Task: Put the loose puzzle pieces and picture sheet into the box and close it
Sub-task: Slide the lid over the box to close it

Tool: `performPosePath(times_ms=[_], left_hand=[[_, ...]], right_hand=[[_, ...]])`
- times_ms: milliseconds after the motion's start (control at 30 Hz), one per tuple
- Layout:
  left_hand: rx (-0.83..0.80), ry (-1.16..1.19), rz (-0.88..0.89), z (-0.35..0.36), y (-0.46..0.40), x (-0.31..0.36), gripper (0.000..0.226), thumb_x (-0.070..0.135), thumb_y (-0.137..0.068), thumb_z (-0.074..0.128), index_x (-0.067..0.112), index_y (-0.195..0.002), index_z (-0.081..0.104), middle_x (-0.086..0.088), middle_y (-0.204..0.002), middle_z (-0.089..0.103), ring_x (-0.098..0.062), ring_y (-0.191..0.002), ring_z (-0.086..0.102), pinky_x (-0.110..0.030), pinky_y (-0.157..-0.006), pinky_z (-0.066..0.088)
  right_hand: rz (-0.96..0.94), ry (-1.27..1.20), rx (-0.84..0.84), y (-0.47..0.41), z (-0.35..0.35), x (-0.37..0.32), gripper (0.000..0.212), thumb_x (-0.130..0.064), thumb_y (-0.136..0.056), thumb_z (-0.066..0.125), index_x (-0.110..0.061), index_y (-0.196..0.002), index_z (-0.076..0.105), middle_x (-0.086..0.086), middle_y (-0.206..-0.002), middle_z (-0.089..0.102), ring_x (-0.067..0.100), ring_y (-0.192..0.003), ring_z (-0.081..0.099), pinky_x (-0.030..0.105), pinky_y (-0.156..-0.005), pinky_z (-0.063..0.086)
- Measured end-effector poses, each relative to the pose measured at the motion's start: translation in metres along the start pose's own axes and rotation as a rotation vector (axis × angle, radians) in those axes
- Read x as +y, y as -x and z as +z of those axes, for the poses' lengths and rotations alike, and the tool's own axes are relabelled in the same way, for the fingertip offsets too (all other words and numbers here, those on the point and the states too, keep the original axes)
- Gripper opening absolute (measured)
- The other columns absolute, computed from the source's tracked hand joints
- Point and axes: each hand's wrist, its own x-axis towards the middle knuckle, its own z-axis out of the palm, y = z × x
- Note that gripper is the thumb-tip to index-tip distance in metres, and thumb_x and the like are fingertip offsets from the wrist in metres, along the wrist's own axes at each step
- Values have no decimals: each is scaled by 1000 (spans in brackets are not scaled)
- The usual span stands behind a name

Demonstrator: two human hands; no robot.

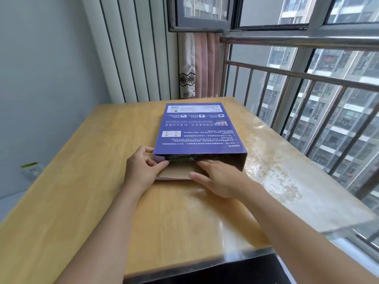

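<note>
Blue puzzle box [198, 128] flat on wooden table [82, 201], open end toward camera, print upside down: "Net size: 700*500mm", "About 14 years old". Left hand [141, 171] pinching small side flap [159, 159]. Right hand [218, 178] flat, fingers straight, reaching into opening over brown bottom flap [176, 173].

Glossy blue printed cardboard box [200, 128], matt brown inside its open flap [176, 172]; smooth pale wooden table [86, 201] under shiny clear plastic cover [287, 181]; dull metal railing [307, 76].
</note>
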Motion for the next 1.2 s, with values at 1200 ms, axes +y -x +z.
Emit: performPosePath(times_ms=[1200], left_hand=[[-292,-34,68,-28,5,0,26,24,-60,95,19,-71,72,7,-106,64,-9,-78,71,-20,-69,52]], right_hand=[[17,-645,406,49,-2,104,8,-14,-80,83,-9,-77,77,-5,-110,68,15,-88,68,26,-77,53]])
